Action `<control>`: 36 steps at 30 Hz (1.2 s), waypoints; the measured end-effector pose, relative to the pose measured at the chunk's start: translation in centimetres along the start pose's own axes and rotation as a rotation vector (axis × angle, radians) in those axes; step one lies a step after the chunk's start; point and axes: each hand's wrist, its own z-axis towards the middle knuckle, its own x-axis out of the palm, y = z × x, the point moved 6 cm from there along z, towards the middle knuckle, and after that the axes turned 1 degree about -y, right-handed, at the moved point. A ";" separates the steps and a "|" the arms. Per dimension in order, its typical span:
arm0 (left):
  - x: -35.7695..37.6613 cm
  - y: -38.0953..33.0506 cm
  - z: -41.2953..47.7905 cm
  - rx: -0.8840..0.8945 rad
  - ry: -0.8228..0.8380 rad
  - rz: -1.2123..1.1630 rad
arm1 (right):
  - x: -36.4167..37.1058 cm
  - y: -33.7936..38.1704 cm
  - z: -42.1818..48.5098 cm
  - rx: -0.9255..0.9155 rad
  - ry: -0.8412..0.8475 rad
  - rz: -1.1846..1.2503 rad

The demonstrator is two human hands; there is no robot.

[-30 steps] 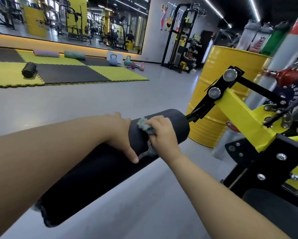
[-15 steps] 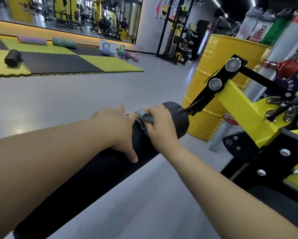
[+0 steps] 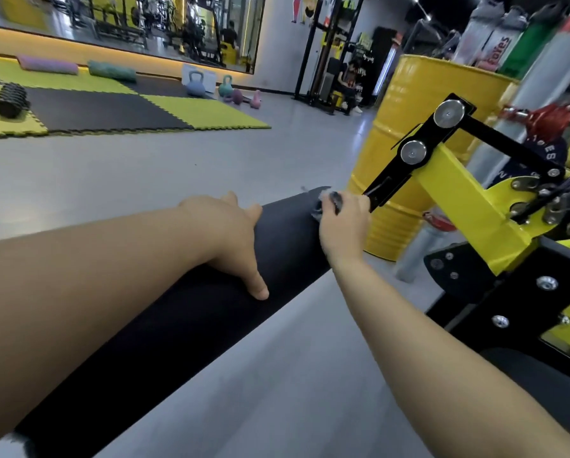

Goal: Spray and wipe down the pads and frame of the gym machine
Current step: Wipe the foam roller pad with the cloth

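Head view, single entry. Item: black roller pad point(image 3: 177, 328), a long foam cylinder running from 7 o'clock up toward 1 o'clock, joined at its far end to a black bracket point(image 3: 419, 157) on the yellow frame point(image 3: 468, 206) of the machine. Left hand point(image 3: 225, 239): open, palm laid flat over the top of the pad, thumb pointing down its near side, holding nothing, apparently steadying the pad. Right hand point(image 3: 343, 229): closed around a small grey-green cloth point(image 3: 329, 201), pressed against the far end of the pad just beside the bracket. Surroundings: yellow drum point(image 3: 405, 127) at 1 o'clock behind the bracket; grey floor point(image 3: 144, 173); yellow and black mats point(image 3: 111, 109) at 10 o'clock with a ridged roller point(image 3: 11, 100) and kettlebells point(image 3: 196, 84) near. No spray bottle in sight. Progress, by judgement: wiping is at the very end of this pad; whether its length is already clean cannot be told. Yellow frame, bracket and the dark seat pad point(image 3: 541, 385) at 4 o'clock seem yet to be done.
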 end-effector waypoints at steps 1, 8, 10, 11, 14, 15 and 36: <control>-0.1 0.1 0.0 -0.001 0.006 -0.012 | -0.1 2.2 -2.0 -0.174 0.040 -0.009; 0.1 0.2 -0.7 0.028 -0.008 0.024 | -0.3 -0.7 1.0 -0.317 0.081 -0.150; 0.1 0.1 -0.7 0.037 -0.013 0.012 | -0.5 -3.2 3.6 -0.038 0.048 -0.141; 0.1 0.1 -0.6 0.041 -0.017 0.009 | -0.4 -3.0 3.7 0.018 0.040 -0.100; -0.1 0.3 -0.5 0.047 -0.016 -0.018 | 0.4 1.8 0.9 -0.095 0.129 -0.017; -0.1 0.3 -0.4 0.048 -0.015 -0.022 | 0.6 3.8 -0.8 -0.218 0.200 -0.005; 0.9 -1.6 -2.1 0.009 -0.164 0.144 | 0.9 4.3 0.2 -0.315 0.360 -0.205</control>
